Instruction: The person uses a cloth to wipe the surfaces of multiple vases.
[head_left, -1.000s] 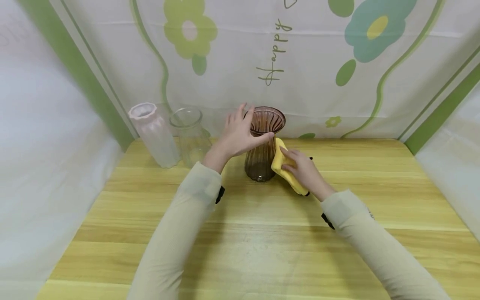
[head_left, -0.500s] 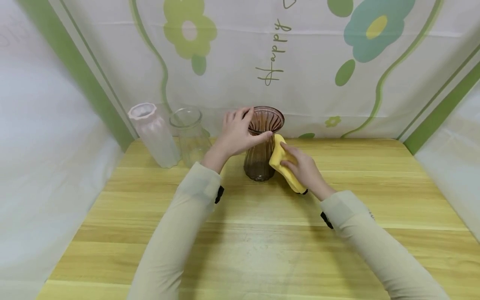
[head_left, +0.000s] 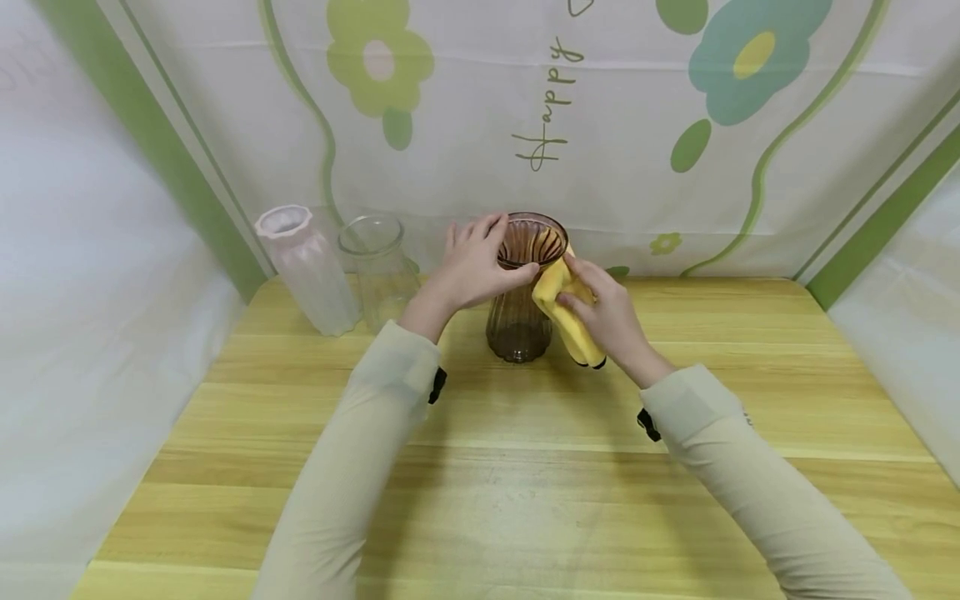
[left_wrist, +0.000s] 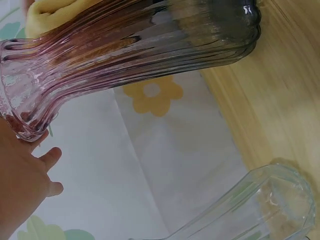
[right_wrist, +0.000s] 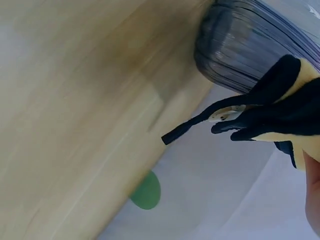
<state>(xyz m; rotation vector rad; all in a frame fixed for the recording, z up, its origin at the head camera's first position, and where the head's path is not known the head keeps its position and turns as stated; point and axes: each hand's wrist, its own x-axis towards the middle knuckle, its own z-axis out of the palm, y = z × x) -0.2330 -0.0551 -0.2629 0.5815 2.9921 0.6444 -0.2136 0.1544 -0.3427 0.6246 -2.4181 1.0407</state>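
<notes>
A ribbed brown glass vase point(head_left: 517, 327) with a flared rim stands upright on the wooden table. My left hand point(head_left: 472, 268) grips its rim from the left, the thumb in front and the fingers behind. In my right hand point(head_left: 611, 318) a folded yellow cloth point(head_left: 561, 304) is pinched against the vase's right side, just under the rim. The right wrist view shows black edging on the hanging end of the cloth point(right_wrist: 285, 107) beside the vase base point(right_wrist: 225, 50). From the left wrist, the vase point(left_wrist: 150, 50) appears sideways, and the cloth lies along its far side.
Left of the brown vase stand a clear glass vase point(head_left: 382, 279) and a frosted pale pink vase point(head_left: 311, 275). A printed fabric backdrop point(head_left: 465, 100) rises directly behind the table point(head_left: 510, 500). White fabric hangs at both sides.
My right hand has slid the cloth upward along the vase, from its middle to just below the rim. The left hand keeps its grip, shifting only slightly.
</notes>
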